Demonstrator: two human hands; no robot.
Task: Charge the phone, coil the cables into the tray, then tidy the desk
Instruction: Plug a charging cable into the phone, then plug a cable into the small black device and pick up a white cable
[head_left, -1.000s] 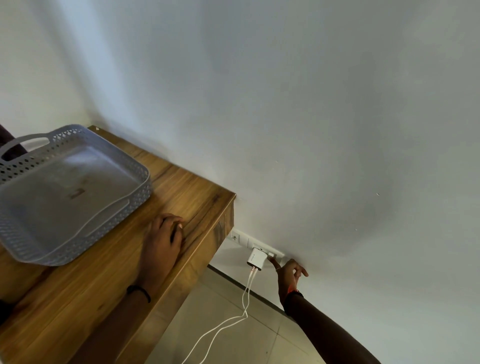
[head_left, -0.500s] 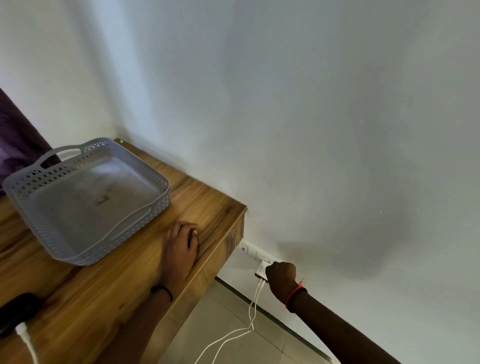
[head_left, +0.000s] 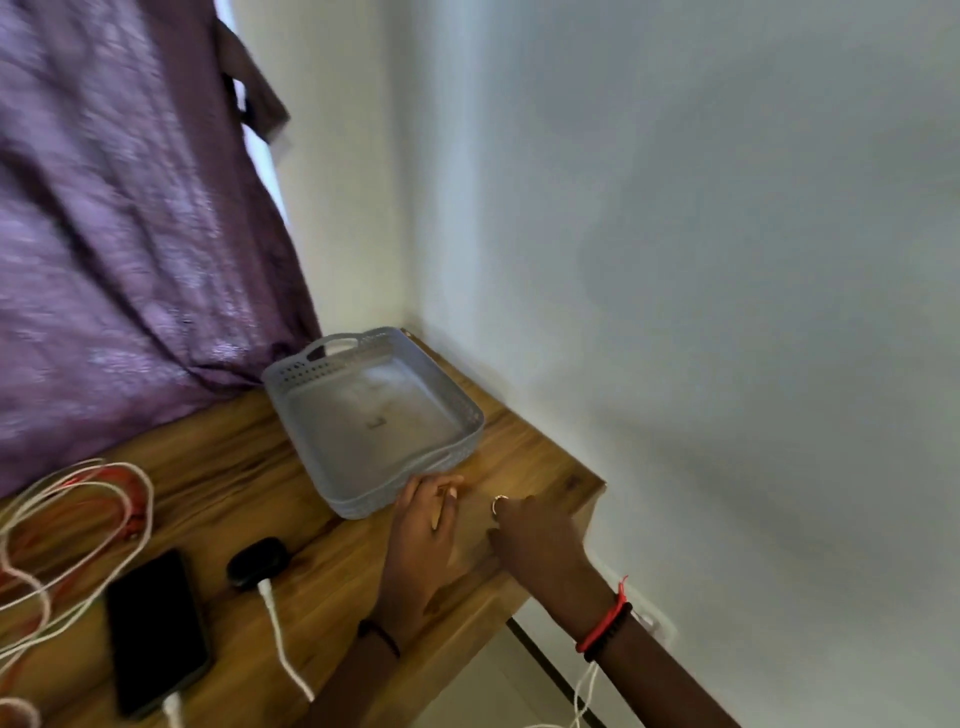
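Far left on the desk (head_left: 530, 447), loose white and orange cables (head_left: 78, 499) in tangled loops. Next, black phone (head_left: 156, 629) lying flat, white plug (head_left: 171, 706) in its near end, well left of both hands. Grey perforated tray (head_left: 306, 368) farther back, near the wall (head_left: 727, 260). Left hand (head_left: 423, 535) flat, fingers straight, tips at the tray's near corner. Right hand (head_left: 535, 535) relaxed, holding nothing, at the desk's right edge.

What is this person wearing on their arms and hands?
No sleeves show. The left hand has a thin black wristband; the right hand has a red thread beside a black bracelet, and a pale ring on one finger.
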